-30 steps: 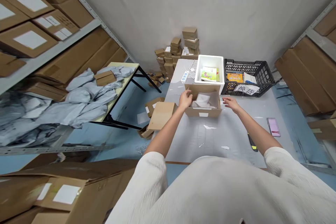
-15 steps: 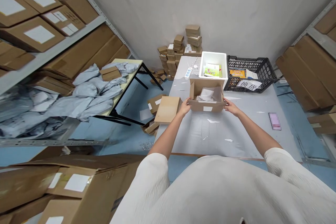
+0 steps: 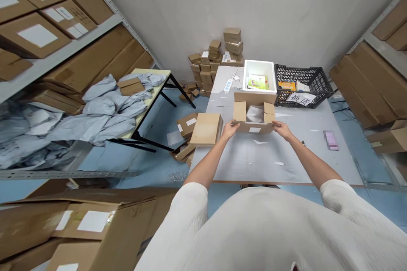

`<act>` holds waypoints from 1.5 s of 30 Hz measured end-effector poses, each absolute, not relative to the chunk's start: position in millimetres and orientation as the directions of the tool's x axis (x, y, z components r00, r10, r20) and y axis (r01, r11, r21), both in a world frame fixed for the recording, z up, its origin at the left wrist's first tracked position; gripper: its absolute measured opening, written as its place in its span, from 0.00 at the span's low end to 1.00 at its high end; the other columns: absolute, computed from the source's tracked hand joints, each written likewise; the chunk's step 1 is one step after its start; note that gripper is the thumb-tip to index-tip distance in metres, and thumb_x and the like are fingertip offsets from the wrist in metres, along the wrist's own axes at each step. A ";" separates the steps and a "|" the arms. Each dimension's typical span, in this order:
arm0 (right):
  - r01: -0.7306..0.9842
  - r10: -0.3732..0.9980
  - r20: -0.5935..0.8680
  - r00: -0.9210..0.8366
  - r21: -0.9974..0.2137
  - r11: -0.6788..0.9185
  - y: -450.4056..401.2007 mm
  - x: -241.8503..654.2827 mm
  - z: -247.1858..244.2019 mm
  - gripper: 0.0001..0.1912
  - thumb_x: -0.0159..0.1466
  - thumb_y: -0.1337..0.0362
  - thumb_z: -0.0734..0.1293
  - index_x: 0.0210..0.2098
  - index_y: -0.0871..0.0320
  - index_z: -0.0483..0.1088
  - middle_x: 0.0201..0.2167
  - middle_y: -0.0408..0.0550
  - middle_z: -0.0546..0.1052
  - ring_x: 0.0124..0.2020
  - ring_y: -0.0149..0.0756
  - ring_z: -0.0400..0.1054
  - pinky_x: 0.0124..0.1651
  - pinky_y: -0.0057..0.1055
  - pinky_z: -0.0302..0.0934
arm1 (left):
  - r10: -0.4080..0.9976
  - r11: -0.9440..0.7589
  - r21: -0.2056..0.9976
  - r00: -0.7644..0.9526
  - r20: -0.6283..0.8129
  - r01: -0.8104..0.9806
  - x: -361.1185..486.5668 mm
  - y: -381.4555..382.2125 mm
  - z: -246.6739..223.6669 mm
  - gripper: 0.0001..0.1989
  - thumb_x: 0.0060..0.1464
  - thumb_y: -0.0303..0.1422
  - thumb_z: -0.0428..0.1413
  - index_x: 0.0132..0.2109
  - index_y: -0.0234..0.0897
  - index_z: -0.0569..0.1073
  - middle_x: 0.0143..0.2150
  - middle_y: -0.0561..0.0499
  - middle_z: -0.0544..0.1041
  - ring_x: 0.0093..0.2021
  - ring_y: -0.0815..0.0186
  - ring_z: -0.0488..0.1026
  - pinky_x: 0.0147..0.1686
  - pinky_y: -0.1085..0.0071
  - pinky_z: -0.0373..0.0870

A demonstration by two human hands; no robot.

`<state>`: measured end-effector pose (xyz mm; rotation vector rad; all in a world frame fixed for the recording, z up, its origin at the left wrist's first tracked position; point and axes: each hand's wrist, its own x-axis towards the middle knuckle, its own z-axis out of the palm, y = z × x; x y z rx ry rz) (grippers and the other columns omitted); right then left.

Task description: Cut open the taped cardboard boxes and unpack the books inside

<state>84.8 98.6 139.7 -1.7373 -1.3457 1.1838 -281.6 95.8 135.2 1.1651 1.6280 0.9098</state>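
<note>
An open cardboard box point(image 3: 254, 127) sits on the grey table point(image 3: 235, 165), with a white label on its front. Its two side flaps are folded partly inward, and the back flap stands up. White wrapping point(image 3: 255, 114) shows inside; what lies under it is hidden. My left hand point(image 3: 229, 129) pinches the box's front left corner, fingers closed on the cardboard edge. At the opposite front corner, my right hand point(image 3: 282, 130) grips the edge in the same way.
Behind the box stand a white foam bin point(image 3: 275, 77) with booklets and a black crate point(image 3: 322, 82). A closed carton point(image 3: 206, 129) rests at the table's left edge. Grey parcels point(image 3: 104, 110) cover a side table. A pink item point(image 3: 331, 140) lies on the right.
The box's side flaps have come inward over the opening, narrowing it. Both hands stay at the front corners. The view has shifted slightly.
</note>
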 end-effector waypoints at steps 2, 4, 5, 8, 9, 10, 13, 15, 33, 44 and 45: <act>0.388 0.967 -0.243 0.073 -0.887 -0.251 93.9 88.3 144.4 0.32 0.55 0.60 0.73 0.59 0.56 0.82 0.57 0.55 0.84 0.57 0.51 0.78 0.64 0.50 0.73 | 0.957 0.284 0.923 -0.134 -0.256 0.261 -277.6 89.6 138.5 0.25 0.60 0.40 0.69 0.61 0.36 0.82 0.57 0.38 0.85 0.60 0.51 0.82 0.61 0.58 0.76; 0.381 0.972 -0.222 0.071 -0.895 -0.233 90.9 91.9 150.0 0.33 0.54 0.59 0.73 0.59 0.56 0.82 0.56 0.54 0.85 0.57 0.51 0.78 0.64 0.50 0.73 | 0.960 0.270 0.931 -0.138 -0.242 0.245 -272.5 83.6 143.6 0.24 0.59 0.40 0.70 0.60 0.36 0.82 0.60 0.38 0.84 0.61 0.50 0.81 0.62 0.57 0.76; 0.376 0.974 -0.217 0.071 -0.898 -0.228 89.9 93.8 153.3 0.33 0.54 0.58 0.73 0.59 0.56 0.81 0.56 0.53 0.85 0.58 0.51 0.78 0.64 0.51 0.73 | 0.963 0.257 0.936 -0.144 -0.228 0.239 -269.7 80.5 146.8 0.24 0.59 0.41 0.70 0.59 0.36 0.83 0.61 0.37 0.84 0.62 0.49 0.81 0.62 0.56 0.76; 0.363 0.978 -0.194 0.075 -0.908 -0.208 87.0 100.0 165.0 0.34 0.54 0.57 0.73 0.60 0.57 0.81 0.56 0.54 0.84 0.59 0.53 0.77 0.64 0.52 0.73 | 0.968 0.231 0.946 -0.154 -0.200 0.226 -260.8 70.8 158.1 0.22 0.57 0.42 0.72 0.55 0.36 0.84 0.64 0.36 0.82 0.61 0.48 0.81 0.63 0.54 0.76; 0.361 0.981 -0.178 0.073 -0.913 -0.193 85.6 102.3 169.4 0.33 0.54 0.57 0.73 0.59 0.57 0.81 0.57 0.55 0.84 0.59 0.53 0.77 0.65 0.52 0.73 | 0.970 0.222 0.950 -0.152 -0.191 0.220 -257.9 67.3 162.2 0.22 0.57 0.42 0.72 0.55 0.36 0.84 0.65 0.36 0.82 0.62 0.48 0.81 0.64 0.54 0.76; 0.359 0.985 -0.158 0.070 -0.917 -0.173 83.9 104.7 173.8 0.33 0.54 0.57 0.73 0.59 0.57 0.81 0.59 0.55 0.83 0.60 0.53 0.76 0.66 0.52 0.72 | 0.972 0.211 0.954 -0.152 -0.181 0.215 -255.1 63.7 166.5 0.21 0.58 0.42 0.72 0.55 0.36 0.84 0.65 0.36 0.81 0.62 0.48 0.81 0.65 0.53 0.75; 0.347 0.994 -0.107 0.039 -0.931 -0.114 78.3 111.8 186.2 0.30 0.55 0.58 0.73 0.57 0.55 0.82 0.66 0.55 0.79 0.64 0.54 0.75 0.70 0.53 0.68 | 0.976 0.176 0.962 -0.167 -0.141 0.211 -247.9 52.9 178.7 0.21 0.59 0.41 0.71 0.55 0.35 0.84 0.66 0.35 0.80 0.63 0.47 0.80 0.66 0.53 0.74; 0.333 0.996 -0.084 0.011 -0.939 -0.083 75.4 115.2 192.0 0.29 0.56 0.58 0.74 0.57 0.55 0.83 0.68 0.54 0.78 0.66 0.55 0.73 0.73 0.53 0.65 | 0.974 0.159 0.960 -0.194 -0.114 0.232 -245.0 45.9 185.9 0.22 0.60 0.40 0.70 0.57 0.34 0.83 0.68 0.34 0.78 0.64 0.47 0.80 0.67 0.53 0.74; 0.318 0.991 0.104 -0.084 -0.940 0.125 74.6 73.7 231.4 0.31 0.61 0.54 0.75 0.63 0.51 0.81 0.72 0.51 0.74 0.75 0.55 0.63 0.80 0.52 0.54 | 0.924 0.039 0.944 -0.371 0.091 0.328 -280.6 -2.1 241.7 0.26 0.63 0.38 0.68 0.66 0.40 0.80 0.62 0.40 0.75 0.65 0.51 0.77 0.67 0.59 0.75; 0.255 0.963 0.215 -0.165 -0.933 0.252 92.9 -77.4 250.5 0.30 0.64 0.55 0.74 0.65 0.49 0.81 0.73 0.48 0.72 0.78 0.53 0.60 0.81 0.49 0.53 | 0.872 -0.083 0.911 -0.414 0.262 0.403 -417.4 -13.4 273.9 0.27 0.66 0.35 0.66 0.69 0.42 0.78 0.63 0.42 0.74 0.67 0.55 0.75 0.70 0.59 0.73; 0.247 0.960 0.209 -0.184 -0.936 0.251 94.0 -96.4 250.1 0.30 0.64 0.54 0.74 0.65 0.48 0.80 0.74 0.48 0.71 0.78 0.54 0.59 0.81 0.49 0.55 | 0.862 -0.080 0.910 -0.430 0.268 0.407 -434.1 -16.4 273.7 0.27 0.66 0.35 0.66 0.70 0.43 0.78 0.64 0.42 0.74 0.67 0.55 0.74 0.70 0.59 0.73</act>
